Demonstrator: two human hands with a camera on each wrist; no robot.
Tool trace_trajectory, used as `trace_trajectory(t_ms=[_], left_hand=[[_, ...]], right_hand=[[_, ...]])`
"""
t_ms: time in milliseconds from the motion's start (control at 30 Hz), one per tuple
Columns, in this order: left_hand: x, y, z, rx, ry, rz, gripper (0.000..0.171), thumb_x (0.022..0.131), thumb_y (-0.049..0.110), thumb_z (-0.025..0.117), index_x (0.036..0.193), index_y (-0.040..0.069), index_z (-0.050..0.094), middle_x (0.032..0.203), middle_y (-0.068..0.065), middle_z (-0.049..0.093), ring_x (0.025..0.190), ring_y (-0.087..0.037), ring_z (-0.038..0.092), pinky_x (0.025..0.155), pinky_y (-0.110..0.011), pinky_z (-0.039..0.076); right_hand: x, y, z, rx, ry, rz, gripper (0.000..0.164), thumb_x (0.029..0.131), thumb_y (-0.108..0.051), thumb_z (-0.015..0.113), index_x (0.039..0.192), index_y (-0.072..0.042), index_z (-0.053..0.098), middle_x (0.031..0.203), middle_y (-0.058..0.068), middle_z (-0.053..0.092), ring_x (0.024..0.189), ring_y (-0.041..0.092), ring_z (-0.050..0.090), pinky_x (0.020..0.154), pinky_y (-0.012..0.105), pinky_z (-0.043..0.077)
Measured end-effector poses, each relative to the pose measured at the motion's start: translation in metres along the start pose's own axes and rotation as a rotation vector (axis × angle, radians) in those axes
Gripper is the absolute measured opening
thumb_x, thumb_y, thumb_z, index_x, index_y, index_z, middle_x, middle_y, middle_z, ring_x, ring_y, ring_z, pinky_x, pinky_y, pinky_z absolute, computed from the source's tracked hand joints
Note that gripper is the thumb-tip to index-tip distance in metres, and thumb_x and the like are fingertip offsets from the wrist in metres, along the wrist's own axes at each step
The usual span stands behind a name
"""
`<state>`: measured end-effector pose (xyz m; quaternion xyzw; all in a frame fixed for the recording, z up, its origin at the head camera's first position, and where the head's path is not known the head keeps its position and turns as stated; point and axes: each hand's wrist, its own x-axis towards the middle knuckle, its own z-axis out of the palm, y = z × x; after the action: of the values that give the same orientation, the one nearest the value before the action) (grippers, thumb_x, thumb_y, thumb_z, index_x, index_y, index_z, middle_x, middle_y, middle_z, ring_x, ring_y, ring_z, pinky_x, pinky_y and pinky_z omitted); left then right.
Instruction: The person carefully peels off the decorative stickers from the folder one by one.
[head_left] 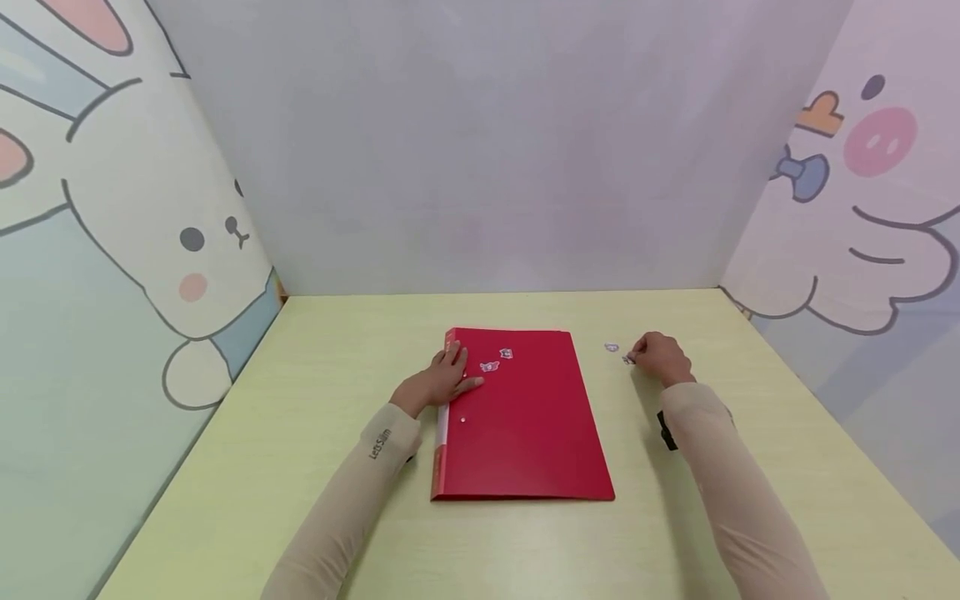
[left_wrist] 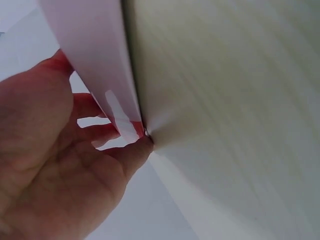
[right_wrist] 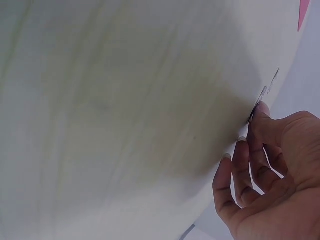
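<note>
A red ring binder (head_left: 525,425) lies flat on the table, its spine to the left. Two small cartoon stickers, a pinkish one (head_left: 489,367) and a darker one (head_left: 506,353), sit on its upper cover. My left hand (head_left: 442,379) rests over the spine edge with fingers spread on the cover; the left wrist view shows it along the pale spine (left_wrist: 95,55). To the right of the binder, my right hand (head_left: 662,358) pinches a small sticker (head_left: 627,360) between thumb and finger, close to the tabletop. Another sticker (head_left: 612,347) lies just beyond its fingertips.
The pale wooden table (head_left: 360,350) meets a grey back wall (head_left: 495,167). Side panels with cartoon animals, a rabbit (head_left: 150,208) on the left and a white figure (head_left: 862,242) on the right, bound the table.
</note>
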<state>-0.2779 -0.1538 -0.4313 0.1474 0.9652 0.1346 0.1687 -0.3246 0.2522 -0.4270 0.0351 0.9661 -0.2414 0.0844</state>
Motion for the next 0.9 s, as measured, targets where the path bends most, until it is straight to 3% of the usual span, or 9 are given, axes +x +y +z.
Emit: trace_trajectory(t_ms=[233, 900], left_hand=[[-0.001, 0.0006, 0.0, 0.007, -0.011, -0.004, 0.085, 0.099, 0.051, 0.051, 0.16, 0.007, 0.012, 0.167, -0.015, 0.007, 0.152, -0.038, 0.015, 0.105, -0.048, 0.05], [-0.0028, 0.0002, 0.0009, 0.031, -0.026, 0.004, 0.084, 0.1, 0.05, 0.049, 0.16, 0.005, 0.009, 0.167, -0.016, 0.006, 0.152, -0.04, 0.014, 0.105, -0.049, 0.05]], right_hand=[[0.0001, 0.0, 0.0, -0.034, -0.005, -0.013, 0.024, 0.1, -0.023, 0.055, 0.109, -0.002, 0.063, 0.111, 0.019, 0.063, 0.089, 0.027, 0.055, 0.073, 0.04, 0.041], [0.0013, -0.0018, 0.0072, -0.094, -0.025, -0.009, 0.02, 0.098, -0.014, 0.051, 0.111, 0.0, 0.059, 0.11, 0.02, 0.06, 0.094, 0.03, 0.053, 0.08, 0.049, 0.043]])
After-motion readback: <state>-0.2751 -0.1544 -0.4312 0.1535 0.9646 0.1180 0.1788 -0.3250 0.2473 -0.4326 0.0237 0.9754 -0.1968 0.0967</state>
